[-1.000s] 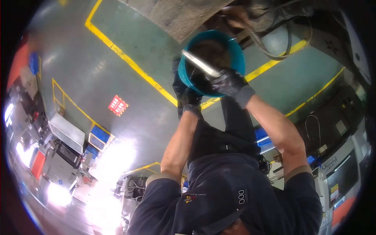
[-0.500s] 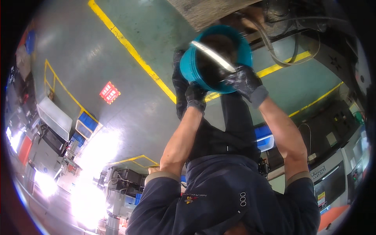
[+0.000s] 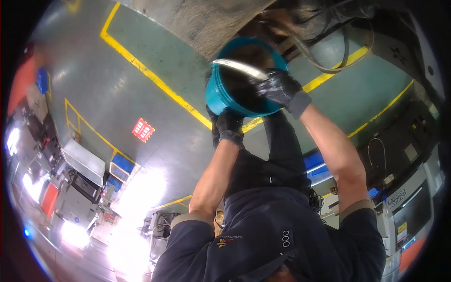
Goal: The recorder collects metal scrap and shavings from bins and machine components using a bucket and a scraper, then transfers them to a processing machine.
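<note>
One steady brace and one sure grip seem best. Left hand (image 3: 230, 124), black-gloved: reaching forward, against the near outer wall of the teal bucket (image 3: 217, 94), finger closure unclear. Right hand (image 3: 280, 89): over the rim, closed around one end of a pale curved strip (image 3: 238, 66). Bucket: tilted, just past both. Beyond: yellow floor line (image 3: 162, 83).

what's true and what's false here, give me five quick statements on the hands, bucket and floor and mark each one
1. The bucket is teal. True.
2. Both hands are bare. False: the left hand and right hand wear dark gloves.
3. A pale curved strip spans the bucket's mouth, one end meeting the right hand. True.
4. The left hand hangs clear of the bucket. False: it is against the bucket's outer side.
5. A red sign is on the floor, left of the bucket in the picture. True.
</note>
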`<state>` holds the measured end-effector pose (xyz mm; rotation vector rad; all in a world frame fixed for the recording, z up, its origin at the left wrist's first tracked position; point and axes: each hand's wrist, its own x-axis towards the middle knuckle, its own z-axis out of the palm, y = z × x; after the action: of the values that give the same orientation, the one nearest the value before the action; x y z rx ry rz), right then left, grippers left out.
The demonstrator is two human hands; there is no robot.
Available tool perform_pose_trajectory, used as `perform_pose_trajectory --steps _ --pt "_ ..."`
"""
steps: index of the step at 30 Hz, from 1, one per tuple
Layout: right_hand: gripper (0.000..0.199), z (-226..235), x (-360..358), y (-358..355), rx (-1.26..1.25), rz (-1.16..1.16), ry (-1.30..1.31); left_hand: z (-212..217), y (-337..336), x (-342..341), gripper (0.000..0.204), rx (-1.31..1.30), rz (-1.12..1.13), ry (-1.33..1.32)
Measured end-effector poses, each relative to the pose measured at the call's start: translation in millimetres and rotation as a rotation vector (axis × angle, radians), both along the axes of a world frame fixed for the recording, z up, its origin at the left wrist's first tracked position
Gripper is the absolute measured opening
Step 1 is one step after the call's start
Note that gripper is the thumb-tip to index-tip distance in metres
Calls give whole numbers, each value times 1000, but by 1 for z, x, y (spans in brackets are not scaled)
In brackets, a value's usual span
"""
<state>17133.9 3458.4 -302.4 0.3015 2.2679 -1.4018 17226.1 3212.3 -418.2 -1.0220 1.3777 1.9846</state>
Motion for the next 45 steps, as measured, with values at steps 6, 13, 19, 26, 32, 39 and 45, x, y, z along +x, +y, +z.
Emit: perform_pose_trajectory --steps 6,13,19,26,32,39,45 --pt "29 1 0 24 -44 -40 -45 43 27 -20 27 -274 -633 -130" --pt "25 9 -4 43 -14 -92 -76 70 62 -29 21 -173 -206 -253" --pt "28 -5 -7 55 34 -31 -85 92 70 -43 27 -589 -1213 84" --pt "33 2 -12 57 38 -31 -114 98 82 -48 34 -17 86 -414" --pt "30 -9 -11 64 14 -71 -91 97 91 -51 35 -36 -143 -336" --pt "32 -3 -11 72 23 -127 -84 93 100 -52 36 -3 169 -480" --pt "33 9 -24 72 -10 -11 -99 78 71 -47 39 -18 -175 -366"
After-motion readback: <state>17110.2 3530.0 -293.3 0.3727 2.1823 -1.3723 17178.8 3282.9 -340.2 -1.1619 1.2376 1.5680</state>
